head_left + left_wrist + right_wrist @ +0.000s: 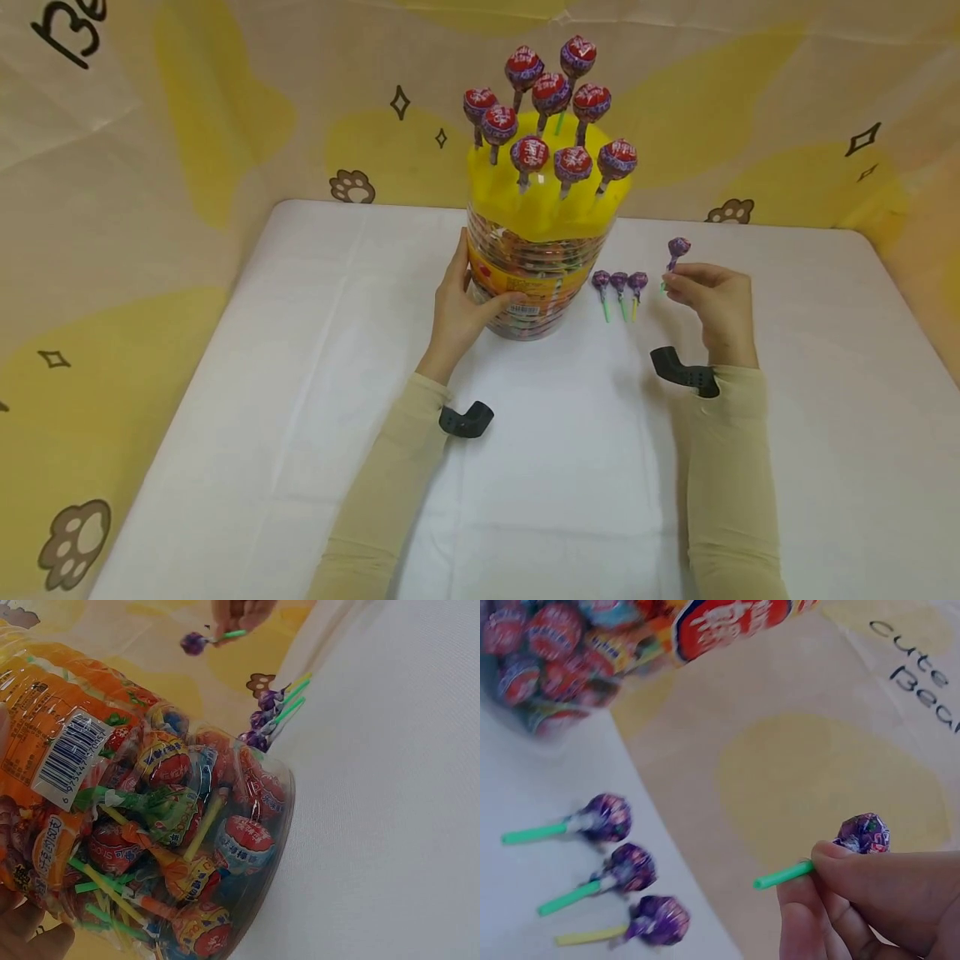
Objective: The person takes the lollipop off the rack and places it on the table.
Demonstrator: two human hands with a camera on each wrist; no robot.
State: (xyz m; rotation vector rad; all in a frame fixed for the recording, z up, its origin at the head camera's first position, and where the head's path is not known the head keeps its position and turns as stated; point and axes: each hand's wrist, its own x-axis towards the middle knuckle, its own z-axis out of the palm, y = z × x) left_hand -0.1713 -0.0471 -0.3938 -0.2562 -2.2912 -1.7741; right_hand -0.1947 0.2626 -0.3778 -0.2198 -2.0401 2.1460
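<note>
A clear plastic jar [525,287] full of wrapped lollipops [169,825] stands on the table, with an orange label and a yellow lid [543,204]. Several red-and-purple lollipops [531,156] stick up out of the lid. My left hand [467,308] holds the jar's near left side, thumb across the front. To the right, my right hand [712,300] pinches a purple lollipop [864,832] between thumb and fingers, its candy end up and its green stick poking out below, above the table. Three more purple lollipops [618,283] lie in a row between the jar and that hand.
The white table [360,467] has its back edge against a yellow patterned backdrop [675,100] printed with paw prints and stars. Each wrist carries a black camera mount, one on the left [467,419] and one on the right [682,369].
</note>
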